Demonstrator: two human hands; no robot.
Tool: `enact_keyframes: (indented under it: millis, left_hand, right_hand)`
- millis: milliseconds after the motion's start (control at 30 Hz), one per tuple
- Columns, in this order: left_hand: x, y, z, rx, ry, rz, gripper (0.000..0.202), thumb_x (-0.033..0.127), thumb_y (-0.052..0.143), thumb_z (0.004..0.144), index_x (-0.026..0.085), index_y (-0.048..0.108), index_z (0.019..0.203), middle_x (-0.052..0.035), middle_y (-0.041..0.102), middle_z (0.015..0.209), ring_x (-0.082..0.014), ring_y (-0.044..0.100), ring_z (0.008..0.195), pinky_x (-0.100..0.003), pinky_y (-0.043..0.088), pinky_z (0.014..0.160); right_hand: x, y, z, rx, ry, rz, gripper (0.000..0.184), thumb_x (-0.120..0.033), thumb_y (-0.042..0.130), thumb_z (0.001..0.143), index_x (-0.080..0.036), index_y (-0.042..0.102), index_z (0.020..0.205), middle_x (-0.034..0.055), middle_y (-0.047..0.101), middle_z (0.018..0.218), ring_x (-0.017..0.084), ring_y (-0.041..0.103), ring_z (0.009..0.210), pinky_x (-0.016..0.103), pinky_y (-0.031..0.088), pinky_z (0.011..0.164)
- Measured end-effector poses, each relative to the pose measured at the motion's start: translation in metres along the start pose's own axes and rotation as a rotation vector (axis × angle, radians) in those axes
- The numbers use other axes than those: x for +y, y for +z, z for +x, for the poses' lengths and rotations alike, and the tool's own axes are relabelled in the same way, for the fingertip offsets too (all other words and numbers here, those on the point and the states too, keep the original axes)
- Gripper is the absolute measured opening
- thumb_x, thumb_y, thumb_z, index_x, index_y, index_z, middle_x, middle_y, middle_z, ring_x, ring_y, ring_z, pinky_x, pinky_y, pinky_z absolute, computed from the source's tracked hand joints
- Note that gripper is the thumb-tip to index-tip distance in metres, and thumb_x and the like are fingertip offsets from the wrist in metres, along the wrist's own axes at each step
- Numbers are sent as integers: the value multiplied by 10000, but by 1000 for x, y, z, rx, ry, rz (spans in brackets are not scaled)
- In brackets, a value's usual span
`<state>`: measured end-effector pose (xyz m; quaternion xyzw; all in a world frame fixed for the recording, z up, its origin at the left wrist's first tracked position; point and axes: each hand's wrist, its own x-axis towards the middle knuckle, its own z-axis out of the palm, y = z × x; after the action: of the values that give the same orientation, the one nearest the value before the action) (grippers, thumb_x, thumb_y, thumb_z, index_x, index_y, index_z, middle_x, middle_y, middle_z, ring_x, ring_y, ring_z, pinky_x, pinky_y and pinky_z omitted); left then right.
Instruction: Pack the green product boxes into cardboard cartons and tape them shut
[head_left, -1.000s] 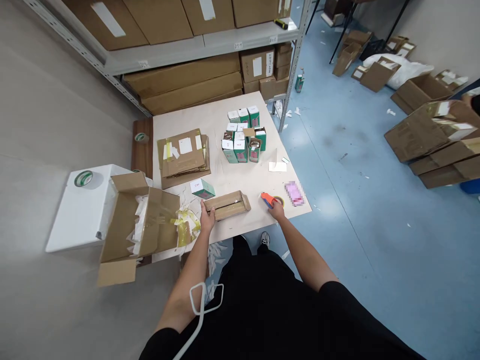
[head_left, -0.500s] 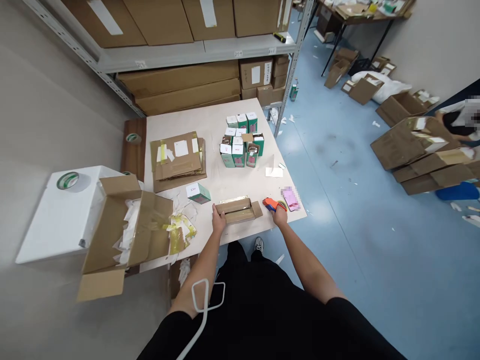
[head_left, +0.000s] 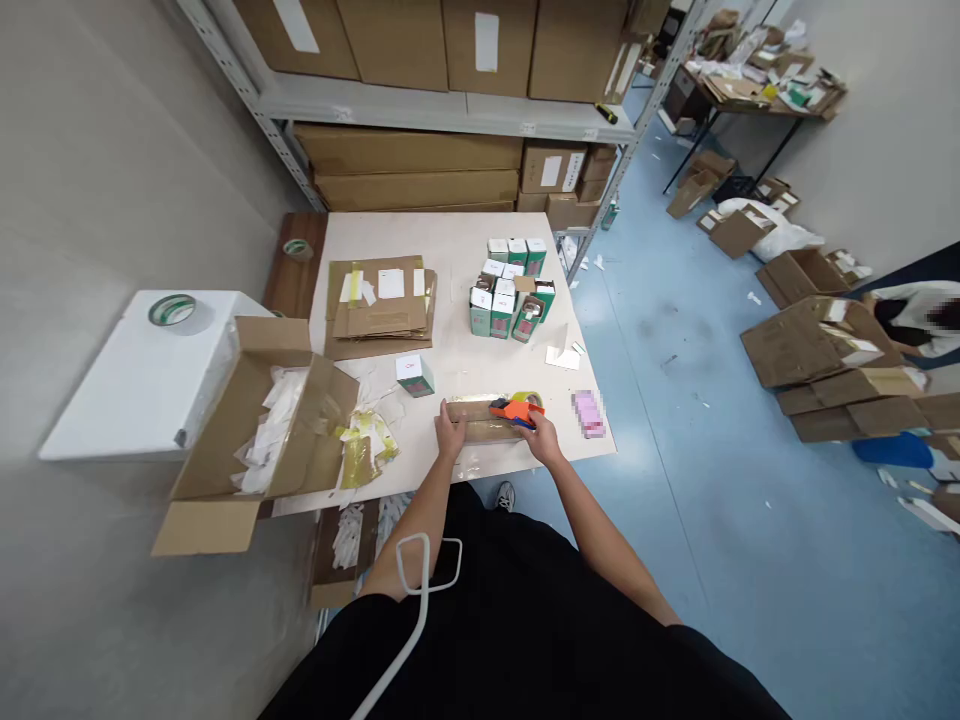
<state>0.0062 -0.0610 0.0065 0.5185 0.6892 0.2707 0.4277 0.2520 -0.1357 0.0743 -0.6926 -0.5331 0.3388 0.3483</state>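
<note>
A small flat cardboard box (head_left: 480, 425) lies near the front edge of the pale table (head_left: 450, 235). My left hand (head_left: 450, 438) is closed on the box's left end and holds it down. My right hand (head_left: 541, 440) grips an orange tape dispenser (head_left: 516, 409), which rests on the box's right end. A single green-and-white carton (head_left: 415, 374) sits just behind the box to the left.
A cluster of several green-and-white cartons (head_left: 508, 290) stands mid-table, flattened cardboard (head_left: 382, 305) to its left. An open box with paper (head_left: 262, 430) hangs over the left edge beside a white surface with a tape roll (head_left: 172, 310). Shelving with boxes (head_left: 420, 150) stands behind; a pink object (head_left: 587, 413) lies right. A person (head_left: 919, 315) works at far right.
My right hand has lifted the tape dispenser from the table at the right and brought it left onto the box. The left hand stays on the box's left end.
</note>
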Motion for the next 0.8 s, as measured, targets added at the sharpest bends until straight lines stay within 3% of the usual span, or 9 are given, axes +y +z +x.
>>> enact_keyframes:
  millis: [133,233,333,433,533,633,800]
  left_hand:
    - [-17,-16,2,-244,19,-170,1321,414,927,688,231,90,1692,-194,362,1661,-357,371,1525,-469,334,1232]
    - [-21,-22,1,-299,54,-232,1341,412,946,663,240,105,1693,-197,364,1663,-377,389,1515,-478,364,1211]
    - [-15,-25,-3,-239,79,-188,1268,404,910,704,207,137,1689,-216,402,1636,-391,409,1501,-486,389,1194]
    - [-1,-32,-13,-106,190,-48,1111,346,840,770,212,207,1673,-183,450,1608,-362,427,1492,-489,386,1204]
    - [15,-43,-29,27,388,106,852,243,782,807,222,416,1576,-138,510,1567,-323,457,1469,-471,380,1227]
    - [30,-51,-45,64,532,180,583,185,733,838,235,596,1403,-103,583,1494,-287,517,1417,-447,421,1215]
    - [46,-59,-58,80,608,211,171,186,652,908,242,776,1011,-79,645,1427,-264,602,1318,-442,505,1141]
  right_hand:
    - [-9,20,-3,-151,20,125,319,-501,713,811,-217,691,954,39,679,864,240,619,801,346,498,745]
    - [-11,25,-4,-214,-3,135,317,-492,740,799,-217,691,950,49,685,890,253,622,836,363,499,770]
    - [-12,25,-1,-265,-21,76,284,-478,739,813,-215,673,896,39,660,851,245,606,816,356,488,764]
    - [-14,23,2,-284,-24,48,271,-468,733,820,-216,656,882,23,639,840,228,587,798,334,471,747]
    - [-15,22,5,-296,-23,27,257,-447,730,811,-216,619,820,7,599,789,209,555,748,311,439,710]
    - [-15,23,6,-297,-31,-5,258,-441,720,813,-216,595,790,1,578,763,205,545,735,301,418,692]
    - [-14,23,7,-329,-65,-25,244,-430,716,825,-211,610,808,12,605,784,216,573,768,304,426,707]
